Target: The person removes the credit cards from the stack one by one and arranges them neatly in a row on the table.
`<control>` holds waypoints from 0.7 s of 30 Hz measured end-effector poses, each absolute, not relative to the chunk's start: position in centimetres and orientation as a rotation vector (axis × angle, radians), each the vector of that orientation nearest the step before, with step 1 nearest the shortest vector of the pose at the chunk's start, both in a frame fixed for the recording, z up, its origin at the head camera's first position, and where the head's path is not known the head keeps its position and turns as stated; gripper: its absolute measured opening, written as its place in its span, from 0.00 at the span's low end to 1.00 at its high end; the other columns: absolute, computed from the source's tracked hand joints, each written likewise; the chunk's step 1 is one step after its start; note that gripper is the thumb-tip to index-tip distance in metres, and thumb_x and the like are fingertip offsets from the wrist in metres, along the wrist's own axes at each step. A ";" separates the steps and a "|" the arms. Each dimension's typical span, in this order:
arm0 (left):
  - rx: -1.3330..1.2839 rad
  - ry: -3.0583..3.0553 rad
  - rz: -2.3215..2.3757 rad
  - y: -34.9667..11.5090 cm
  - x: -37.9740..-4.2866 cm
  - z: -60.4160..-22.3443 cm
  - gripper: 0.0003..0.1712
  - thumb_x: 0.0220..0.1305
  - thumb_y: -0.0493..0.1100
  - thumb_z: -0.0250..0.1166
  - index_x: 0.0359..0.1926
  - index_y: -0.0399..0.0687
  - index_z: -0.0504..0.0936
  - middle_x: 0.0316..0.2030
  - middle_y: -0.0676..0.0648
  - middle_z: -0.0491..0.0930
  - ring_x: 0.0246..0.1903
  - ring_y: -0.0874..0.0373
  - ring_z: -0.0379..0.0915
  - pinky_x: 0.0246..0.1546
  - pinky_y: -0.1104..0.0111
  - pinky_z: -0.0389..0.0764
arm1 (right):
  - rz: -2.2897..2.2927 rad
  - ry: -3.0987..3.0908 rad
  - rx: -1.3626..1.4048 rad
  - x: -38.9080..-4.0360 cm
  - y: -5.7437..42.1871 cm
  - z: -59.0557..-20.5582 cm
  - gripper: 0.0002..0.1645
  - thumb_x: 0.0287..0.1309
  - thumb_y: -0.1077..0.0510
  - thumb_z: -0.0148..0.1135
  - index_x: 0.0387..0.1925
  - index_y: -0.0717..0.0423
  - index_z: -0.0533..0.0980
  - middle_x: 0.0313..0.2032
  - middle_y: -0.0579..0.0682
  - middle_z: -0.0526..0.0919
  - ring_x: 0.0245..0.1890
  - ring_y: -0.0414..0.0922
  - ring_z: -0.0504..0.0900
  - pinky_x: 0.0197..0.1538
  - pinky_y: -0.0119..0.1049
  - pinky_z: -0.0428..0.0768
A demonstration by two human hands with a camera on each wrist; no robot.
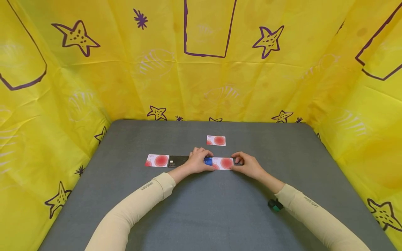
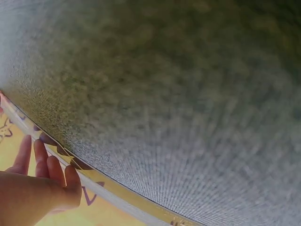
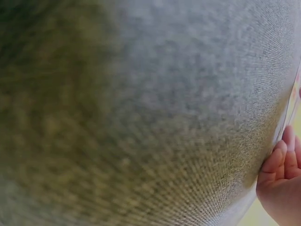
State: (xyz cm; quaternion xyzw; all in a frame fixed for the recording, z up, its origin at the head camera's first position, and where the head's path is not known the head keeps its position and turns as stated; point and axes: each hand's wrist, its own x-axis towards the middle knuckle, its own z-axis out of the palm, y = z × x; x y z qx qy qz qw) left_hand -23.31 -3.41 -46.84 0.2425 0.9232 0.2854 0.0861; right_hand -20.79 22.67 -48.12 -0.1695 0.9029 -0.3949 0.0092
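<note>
In the head view a white card with red circles [image 1: 223, 163] lies on the grey table, between my two hands. My left hand [image 1: 198, 161] arches over a blue card [image 1: 208, 161], with thumb and forefinger at the lower and upper edges of the white card's left end. With thumb and forefinger spread, my right hand [image 1: 248, 165] holds that card's right end by its corners. Left of my left hand, a black VIP card [image 1: 177, 161] and another white-and-red card [image 1: 157, 160] continue the row. Each wrist view shows fingers low against the table surface, the cards mostly out of sight.
Farther back on the grey table [image 1: 201, 209] lies one more white-and-red card [image 1: 216, 140]. A black and green device [image 1: 275, 205] sits at the right cuff. Yellow patterned cloth [image 1: 201, 80] walls the back and both sides.
</note>
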 end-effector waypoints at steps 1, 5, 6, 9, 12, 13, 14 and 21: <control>0.726 2.751 0.852 -3.4 -23.4 -46.8 0.29 0.51 0.56 0.75 0.52 0.50 0.80 0.48 0.47 0.75 0.50 0.50 0.61 0.49 0.55 0.63 | -1.243 2.827 -0.525 -20.9 22.7 -48.1 0.26 0.46 0.55 0.77 0.47 0.59 0.79 0.32 0.50 0.79 0.30 0.43 0.72 0.34 0.32 0.69; 0.737 2.763 0.858 -3.5 -23.6 -46.7 0.28 0.51 0.57 0.75 0.51 0.49 0.81 0.47 0.47 0.76 0.50 0.49 0.62 0.49 0.53 0.64 | -1.249 2.845 -0.506 -21.2 22.5 -48.1 0.24 0.46 0.55 0.77 0.46 0.59 0.79 0.32 0.49 0.79 0.29 0.42 0.72 0.34 0.32 0.69; 0.736 2.767 0.857 -3.5 -23.7 -46.6 0.28 0.51 0.57 0.75 0.51 0.49 0.81 0.47 0.47 0.76 0.50 0.49 0.62 0.49 0.53 0.64 | -1.249 2.846 -0.504 -21.3 22.5 -48.1 0.24 0.47 0.56 0.77 0.46 0.59 0.79 0.32 0.49 0.79 0.29 0.42 0.72 0.34 0.32 0.69; 0.734 2.787 0.848 -3.6 -24.1 -46.5 0.29 0.52 0.56 0.75 0.51 0.47 0.81 0.48 0.46 0.76 0.51 0.48 0.63 0.51 0.52 0.66 | -1.231 2.849 -0.504 -21.8 22.3 -47.9 0.24 0.48 0.55 0.76 0.46 0.59 0.79 0.33 0.49 0.79 0.31 0.44 0.72 0.36 0.34 0.69; 0.737 2.806 0.849 -3.7 -24.6 -46.5 0.28 0.52 0.54 0.74 0.51 0.45 0.81 0.47 0.45 0.77 0.51 0.47 0.64 0.52 0.54 0.67 | -1.220 2.843 -0.504 -22.4 22.0 -47.7 0.24 0.49 0.54 0.75 0.47 0.59 0.79 0.34 0.49 0.79 0.34 0.46 0.73 0.39 0.37 0.70; 0.744 2.814 0.853 -3.7 -24.8 -46.5 0.28 0.53 0.54 0.74 0.51 0.44 0.81 0.47 0.44 0.77 0.50 0.48 0.64 0.52 0.55 0.67 | -1.211 2.843 -0.505 -22.6 21.9 -47.7 0.24 0.49 0.54 0.75 0.47 0.59 0.79 0.34 0.50 0.79 0.35 0.47 0.73 0.39 0.37 0.70; 0.750 2.820 0.859 -3.8 -25.0 -46.6 0.28 0.53 0.53 0.74 0.50 0.43 0.81 0.46 0.44 0.78 0.50 0.48 0.65 0.52 0.56 0.67 | -1.207 2.842 -0.504 -22.8 21.9 -47.6 0.24 0.50 0.54 0.75 0.47 0.60 0.79 0.35 0.50 0.79 0.35 0.47 0.72 0.40 0.38 0.70; 0.694 2.819 0.921 -4.0 -26.0 -46.6 0.27 0.53 0.50 0.75 0.51 0.41 0.80 0.45 0.43 0.78 0.48 0.48 0.66 0.52 0.57 0.67 | -1.153 2.870 -0.494 -24.3 21.4 -47.7 0.25 0.49 0.53 0.75 0.48 0.60 0.79 0.36 0.51 0.79 0.36 0.48 0.71 0.41 0.40 0.69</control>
